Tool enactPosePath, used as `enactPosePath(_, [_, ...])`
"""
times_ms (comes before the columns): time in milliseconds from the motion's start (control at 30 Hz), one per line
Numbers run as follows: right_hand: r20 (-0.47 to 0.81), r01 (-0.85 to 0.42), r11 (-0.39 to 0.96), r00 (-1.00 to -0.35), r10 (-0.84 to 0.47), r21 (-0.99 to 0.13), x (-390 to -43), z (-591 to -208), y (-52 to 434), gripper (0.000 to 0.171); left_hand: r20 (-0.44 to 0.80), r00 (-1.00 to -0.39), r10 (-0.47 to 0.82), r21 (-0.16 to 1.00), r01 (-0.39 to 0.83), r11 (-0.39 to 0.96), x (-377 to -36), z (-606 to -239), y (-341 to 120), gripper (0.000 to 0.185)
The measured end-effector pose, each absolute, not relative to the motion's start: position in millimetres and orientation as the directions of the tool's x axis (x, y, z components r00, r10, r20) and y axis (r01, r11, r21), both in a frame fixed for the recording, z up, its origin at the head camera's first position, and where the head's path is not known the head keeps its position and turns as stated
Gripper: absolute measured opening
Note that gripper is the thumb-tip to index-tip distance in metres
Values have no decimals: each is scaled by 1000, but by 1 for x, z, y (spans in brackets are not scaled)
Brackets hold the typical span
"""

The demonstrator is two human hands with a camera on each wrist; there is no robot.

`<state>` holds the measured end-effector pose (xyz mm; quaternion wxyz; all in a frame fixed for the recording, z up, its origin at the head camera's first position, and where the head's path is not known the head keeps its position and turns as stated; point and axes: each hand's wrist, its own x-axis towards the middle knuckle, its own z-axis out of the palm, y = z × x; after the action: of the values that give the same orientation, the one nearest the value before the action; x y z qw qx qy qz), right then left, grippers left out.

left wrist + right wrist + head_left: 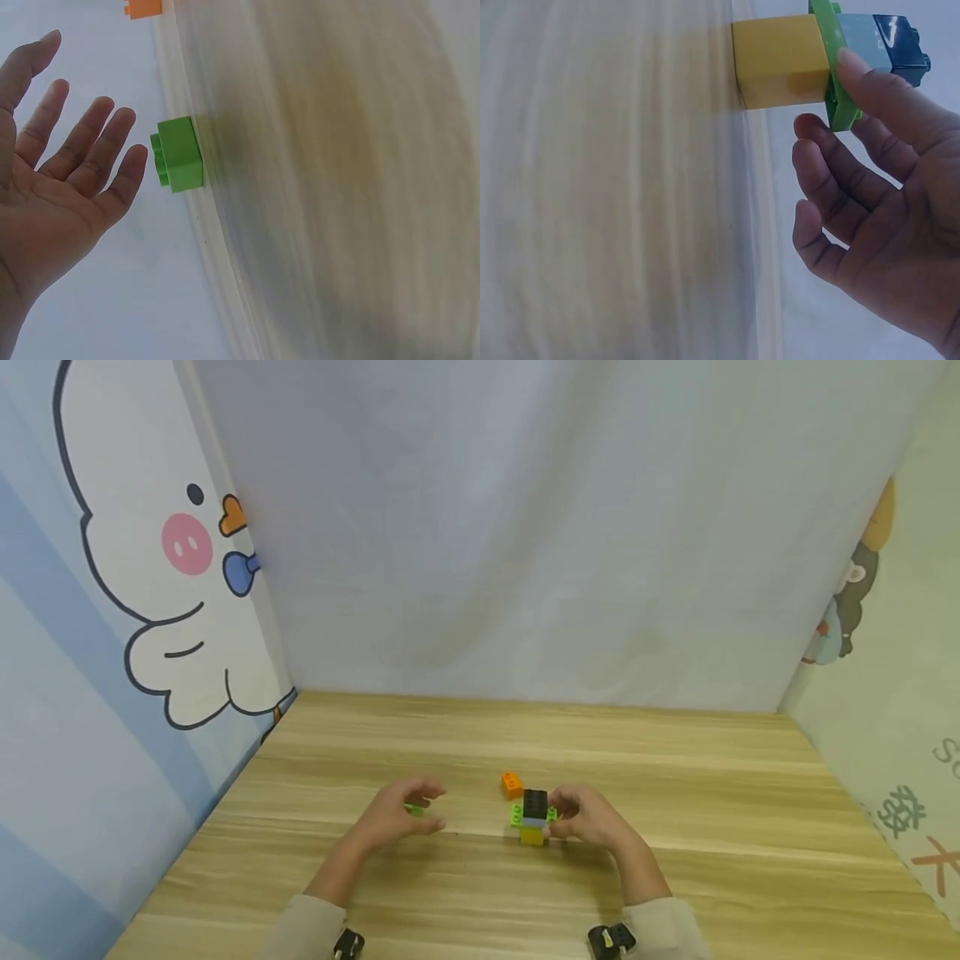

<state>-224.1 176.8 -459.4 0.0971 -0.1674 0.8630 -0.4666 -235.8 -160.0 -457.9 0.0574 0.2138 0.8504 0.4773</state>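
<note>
A small stack of toy bricks stands upright on the table: a yellow brick [780,64] at the bottom, a flat light-green plate [840,94] over it, then a pale blue-grey brick [864,41] and a black brick [535,803] on top. With thumb and forefinger my right hand [588,817] pinches the end of the green plate; its other fingers curl loosely beside the stack. My left hand [397,814] is held above the table with fingers relaxed and apart, holding nothing. Just past it, partly hidden in the head view, sits a green brick [180,155].
An orange brick [512,786] lies just behind the stack, to its left. The wooden table [660,760] ends at a plain pale cloth [480,527] at the back. Printed cloths hang at the left and right sides.
</note>
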Motion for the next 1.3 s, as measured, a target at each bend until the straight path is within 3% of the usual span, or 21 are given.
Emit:
enactPosePath(767, [-14,-204,496,-916,-401,-844,-226,-461,177,27,65,-961,270,779,218,588,-231,-462,-184,45])
enactPosePath(1300, [-8,-198,472,-917,-399,-859,-224,-460,178,27,-47,-975,219,823,87,562,-242,-469,-198,59])
